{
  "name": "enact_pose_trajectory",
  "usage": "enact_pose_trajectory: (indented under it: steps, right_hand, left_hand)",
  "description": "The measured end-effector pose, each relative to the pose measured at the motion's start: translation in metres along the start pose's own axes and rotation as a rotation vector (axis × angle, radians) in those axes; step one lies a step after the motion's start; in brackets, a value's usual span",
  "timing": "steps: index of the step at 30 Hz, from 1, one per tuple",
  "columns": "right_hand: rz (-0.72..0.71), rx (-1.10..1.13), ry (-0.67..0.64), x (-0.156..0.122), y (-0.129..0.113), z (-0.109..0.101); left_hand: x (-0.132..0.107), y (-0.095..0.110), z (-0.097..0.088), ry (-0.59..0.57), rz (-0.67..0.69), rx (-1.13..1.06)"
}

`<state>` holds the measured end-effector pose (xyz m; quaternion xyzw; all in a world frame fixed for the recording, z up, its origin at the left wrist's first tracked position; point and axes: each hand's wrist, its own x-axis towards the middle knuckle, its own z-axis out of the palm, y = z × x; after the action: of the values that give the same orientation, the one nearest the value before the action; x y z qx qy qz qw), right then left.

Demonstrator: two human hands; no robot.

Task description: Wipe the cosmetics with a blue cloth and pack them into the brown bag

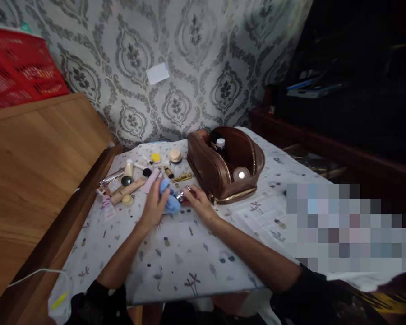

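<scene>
My left hand is closed around a crumpled light-blue cloth above the patterned table cover. Close beside it, my right hand grips a small shiny silvery object against the cloth; its exact kind is too small to make out. Just beyond the left fingers lies a pale pink tube. A gold tube and a black-and-gold one lie past the hands. To the right of my right hand stands a brown leather bag, unzipped, with a white-capped bottle inside.
More cosmetics cluster at the table's left, including a cream bottle, a lidded jar and a small pink tube. A wooden panel borders the left side, with a red basket above. The patterned wall rises behind.
</scene>
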<state>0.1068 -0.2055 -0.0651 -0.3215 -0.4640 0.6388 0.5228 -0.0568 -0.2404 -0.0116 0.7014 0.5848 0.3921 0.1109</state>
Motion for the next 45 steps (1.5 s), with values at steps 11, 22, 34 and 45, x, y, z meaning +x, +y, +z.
enact_pose_trajectory:
  steps: [11, 22, 34, 45]
  right_hand:
    - [-0.129, -0.212, -0.026, -0.002, -0.007, -0.004]
    - [-0.145, -0.234, -0.044, 0.001, -0.011, -0.008]
    - [-0.099, -0.179, 0.020, 0.003, -0.008, -0.008]
    - [-0.105, -0.282, 0.043, 0.002, -0.009, -0.011]
  left_hand:
    - [-0.008, -0.001, 0.029, -0.135, 0.067, 0.351]
    - [-0.003, -0.008, 0.026, -0.015, 0.015, 0.009]
    - [-0.001, -0.024, -0.005, -0.435, -0.040, -0.238]
    - [-0.013, -0.020, 0.010, -0.300, 0.065, -0.058]
